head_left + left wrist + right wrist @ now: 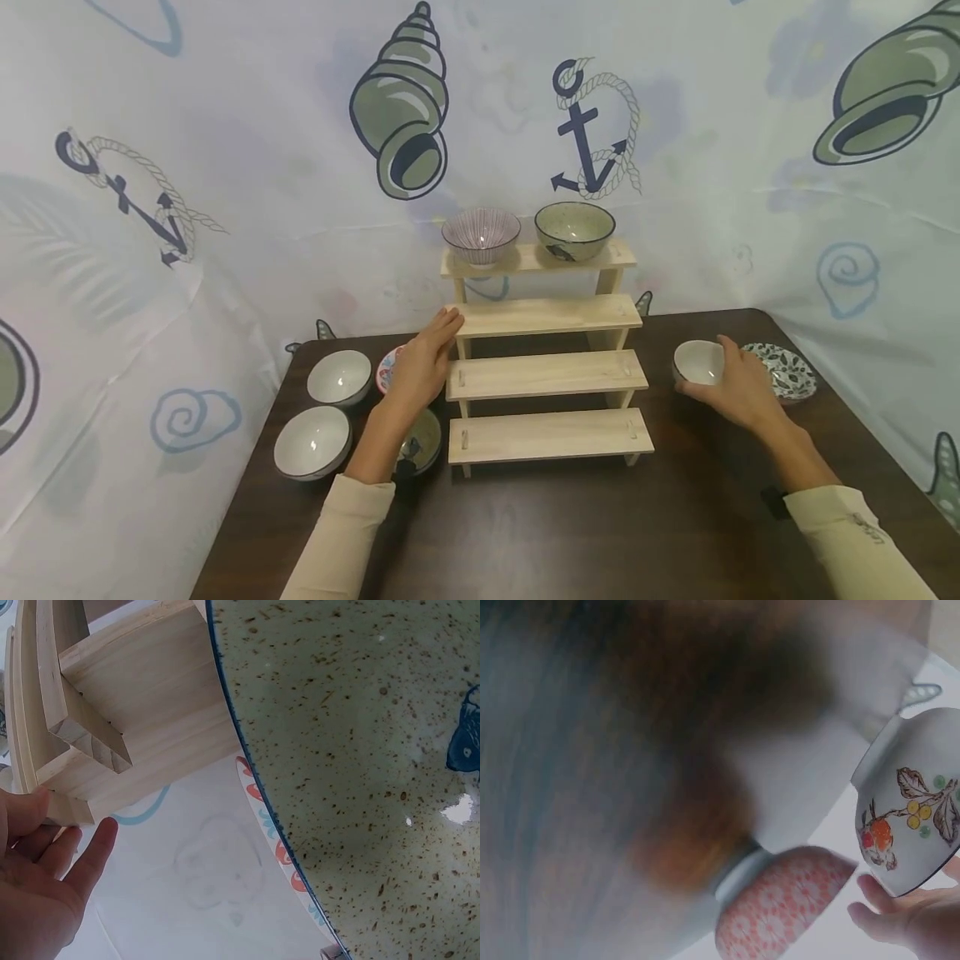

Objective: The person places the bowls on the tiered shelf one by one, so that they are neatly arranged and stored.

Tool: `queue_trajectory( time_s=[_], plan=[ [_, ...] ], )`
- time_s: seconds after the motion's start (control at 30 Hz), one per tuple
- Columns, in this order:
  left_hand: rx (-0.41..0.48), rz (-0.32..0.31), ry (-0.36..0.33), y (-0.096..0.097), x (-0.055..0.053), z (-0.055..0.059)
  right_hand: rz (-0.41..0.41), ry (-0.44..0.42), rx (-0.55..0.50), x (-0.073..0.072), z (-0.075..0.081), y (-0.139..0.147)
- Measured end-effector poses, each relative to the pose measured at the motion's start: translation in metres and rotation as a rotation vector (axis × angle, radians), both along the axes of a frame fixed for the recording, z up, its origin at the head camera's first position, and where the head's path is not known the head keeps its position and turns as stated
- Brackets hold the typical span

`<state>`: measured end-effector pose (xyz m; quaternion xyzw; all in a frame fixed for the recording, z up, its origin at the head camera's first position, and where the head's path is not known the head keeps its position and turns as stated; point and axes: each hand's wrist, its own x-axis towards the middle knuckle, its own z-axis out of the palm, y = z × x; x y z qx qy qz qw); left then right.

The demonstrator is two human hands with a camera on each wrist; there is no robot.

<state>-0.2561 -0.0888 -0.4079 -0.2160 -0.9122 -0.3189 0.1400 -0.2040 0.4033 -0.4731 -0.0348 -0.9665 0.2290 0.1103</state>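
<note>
My left hand (427,354) grips the left end of a step on the tiered wooden stand (543,437). In the left wrist view, thumb and fingers of the left hand (45,877) meet around that board end. A green speckled bowl (337,750) fills the right of that view. On the right, my right hand (742,387) holds a small white bowl (697,360) by its sides. Its outside, painted with fruit and leaves, appears in the right wrist view, where the fingers of the right hand (915,915) touch the rim. Whether it is lifted, I cannot tell.
A purple-striped bowl (481,237) and a green bowl (576,232) stand on the top step. Two white bowls (339,377) and a patterned red plate (387,367) lie left. A leaf-patterned dish (791,375) lies right. A red floral bowl (780,904) shows in the right wrist view.
</note>
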Motion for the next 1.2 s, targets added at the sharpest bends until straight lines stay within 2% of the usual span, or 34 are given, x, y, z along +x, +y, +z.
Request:
queue_trajectory(
  time_s=[0.13, 0.27, 0.53, 0.9, 1.2],
  plan=[
    [0.013, 0.017, 0.012, -0.001, -0.002, 0.001, 0.012, -0.012, -0.029, -0.001, 0.014, 0.001],
    [0.011, 0.019, 0.008, -0.002, -0.003, -0.001, 0.010, -0.018, -0.033, 0.003, 0.021, 0.000],
    [0.015, 0.016, 0.004, -0.002, -0.003, -0.004, -0.008, 0.035, -0.032, 0.014, 0.032, -0.005],
    [0.021, 0.014, 0.011, -0.001, -0.004, -0.003, 0.000, 0.079, -0.054, 0.024, 0.071, -0.020],
    [0.026, -0.001, 0.019, 0.002, -0.005, -0.002, -0.012, 0.094, -0.049, 0.033, 0.090, -0.030]
  ],
)
